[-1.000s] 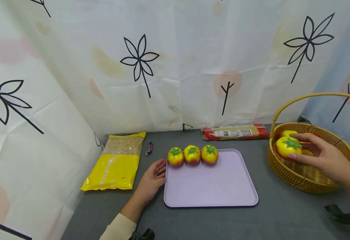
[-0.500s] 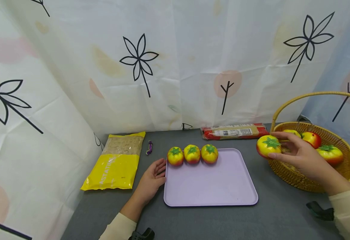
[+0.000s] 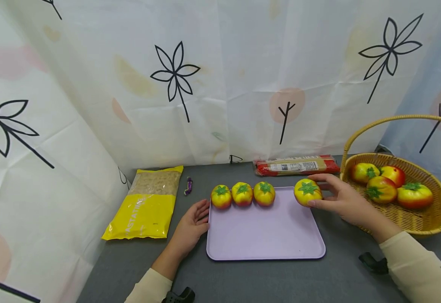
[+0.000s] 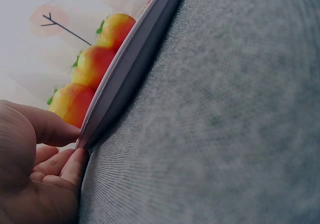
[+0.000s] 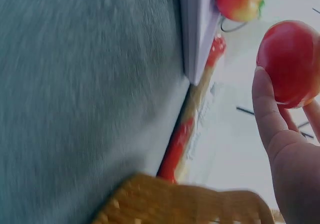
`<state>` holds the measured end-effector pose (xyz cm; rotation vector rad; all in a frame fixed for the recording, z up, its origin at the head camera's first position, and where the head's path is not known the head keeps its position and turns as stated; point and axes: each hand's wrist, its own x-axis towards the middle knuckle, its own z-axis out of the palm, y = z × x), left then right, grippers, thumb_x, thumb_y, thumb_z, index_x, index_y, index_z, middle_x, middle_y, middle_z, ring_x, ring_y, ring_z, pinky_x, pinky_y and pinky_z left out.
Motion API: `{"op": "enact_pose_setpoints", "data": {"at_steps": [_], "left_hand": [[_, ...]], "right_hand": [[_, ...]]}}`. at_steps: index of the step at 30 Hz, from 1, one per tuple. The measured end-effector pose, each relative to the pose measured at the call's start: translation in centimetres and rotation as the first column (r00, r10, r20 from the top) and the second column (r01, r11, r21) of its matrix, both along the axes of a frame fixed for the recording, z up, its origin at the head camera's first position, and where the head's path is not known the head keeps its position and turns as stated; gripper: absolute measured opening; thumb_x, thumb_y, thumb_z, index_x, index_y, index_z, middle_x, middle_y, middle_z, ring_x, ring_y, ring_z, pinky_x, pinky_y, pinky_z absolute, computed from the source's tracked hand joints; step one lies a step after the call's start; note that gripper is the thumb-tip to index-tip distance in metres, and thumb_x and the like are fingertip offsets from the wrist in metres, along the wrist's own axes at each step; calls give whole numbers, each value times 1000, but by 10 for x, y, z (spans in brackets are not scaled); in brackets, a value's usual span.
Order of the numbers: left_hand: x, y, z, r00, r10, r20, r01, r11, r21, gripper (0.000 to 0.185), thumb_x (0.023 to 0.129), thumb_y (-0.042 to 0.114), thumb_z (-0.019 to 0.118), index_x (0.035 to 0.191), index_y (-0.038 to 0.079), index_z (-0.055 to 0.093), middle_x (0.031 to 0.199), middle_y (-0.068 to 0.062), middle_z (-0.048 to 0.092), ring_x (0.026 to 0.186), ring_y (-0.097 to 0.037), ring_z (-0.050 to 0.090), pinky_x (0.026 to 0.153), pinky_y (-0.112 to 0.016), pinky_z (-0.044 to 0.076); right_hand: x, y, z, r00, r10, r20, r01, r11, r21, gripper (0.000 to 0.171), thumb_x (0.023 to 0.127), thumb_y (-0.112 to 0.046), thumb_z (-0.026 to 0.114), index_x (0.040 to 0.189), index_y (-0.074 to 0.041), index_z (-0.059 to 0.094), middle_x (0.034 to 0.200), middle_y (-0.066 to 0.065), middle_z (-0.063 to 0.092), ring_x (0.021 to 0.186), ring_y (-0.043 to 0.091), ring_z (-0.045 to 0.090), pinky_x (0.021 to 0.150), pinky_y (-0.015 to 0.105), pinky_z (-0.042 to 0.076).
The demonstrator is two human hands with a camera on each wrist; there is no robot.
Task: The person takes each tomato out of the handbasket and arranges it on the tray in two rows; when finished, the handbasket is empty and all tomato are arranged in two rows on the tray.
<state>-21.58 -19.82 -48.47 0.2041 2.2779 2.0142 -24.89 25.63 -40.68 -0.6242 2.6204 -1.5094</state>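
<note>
My right hand grips a yellow-and-red tomato with a green leafy top between thumb and fingers, at the tray's far right corner. Seen from the right wrist, the red underside of that tomato is up off the table. Three similar tomatoes stand in a row along the far left side of the lilac tray. At the tray's left edge, my left hand pinches the rim; the left wrist view shows its thumb and fingertips on either side of the edge.
At the right stands a wicker basket with a tall handle, holding several more tomatoes. A red-ended noodle packet lies behind the tray. To the left are a yellow pasta bag and a small purple wrapped candy.
My right hand has carried the tomato left, out of the basket, to the tray's far right corner. The left hand stays at the tray's edge.
</note>
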Motion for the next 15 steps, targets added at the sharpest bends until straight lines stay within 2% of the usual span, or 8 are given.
{"op": "enact_pose_setpoints", "data": {"at_steps": [3,6,8,10,15], "left_hand": [[0,0,0,1000,2,2,-2,1000,1,74,98,-11,64,166,-4,35,166,-19,45,151,-36,46,119,-46,42],[0,0,0,1000,5,5,-5,1000,1,74,98,-11,64,166,-3,35,166,-19,45,151,-36,46,118,-45,42],[0,-1,0,1000,3,6,-3,1000,0,74,98,-11,64,166,-3,35,166,-19,45,151,-36,46,118,-45,42],[0,-1,0,1000,-2,1,2,1000,4,74,98,-12,64,166,-4,35,166,-21,44,151,-37,46,118,-45,42],[0,-1,0,1000,-13,-8,13,1000,15,73,99,-13,63,165,-5,34,166,-23,43,151,-38,45,119,-46,41]], "right_hand": [[-4,-9,-4,1000,16,-9,-16,1000,7,67,99,-14,83,154,2,48,153,25,49,136,52,49,96,24,56],[-8,-17,-8,1000,21,-14,-20,999,33,67,99,-16,83,154,2,49,153,24,50,134,50,52,103,44,58],[-10,-21,-11,1000,19,-15,-18,998,55,67,99,-19,83,154,2,50,152,24,51,133,49,53,105,58,55],[-13,-25,-13,1000,20,-11,-19,997,70,67,99,-21,83,153,2,50,152,24,52,133,49,54,106,67,51],[-18,-33,-16,1000,12,2,-12,992,127,68,100,-27,83,153,2,51,151,26,52,133,51,54,105,70,51]]}}
